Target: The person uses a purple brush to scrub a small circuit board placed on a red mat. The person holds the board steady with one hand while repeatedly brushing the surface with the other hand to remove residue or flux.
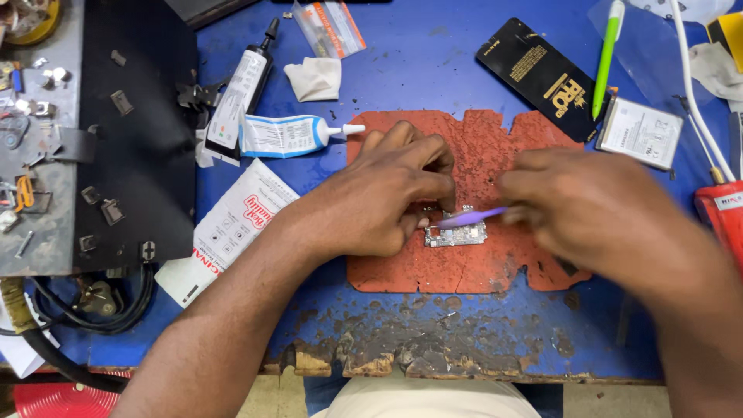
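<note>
Small silver-grey circuit board (455, 234) lies long axis left-right on the worn red-brown rubber mat (487, 139), between my hands, my left hand (387, 197) nearer with fingertips pinched on its top-left edge, my right hand (596, 205) pinching a thin purple plastic tool (470, 218) whose tip points left onto it.
</note>
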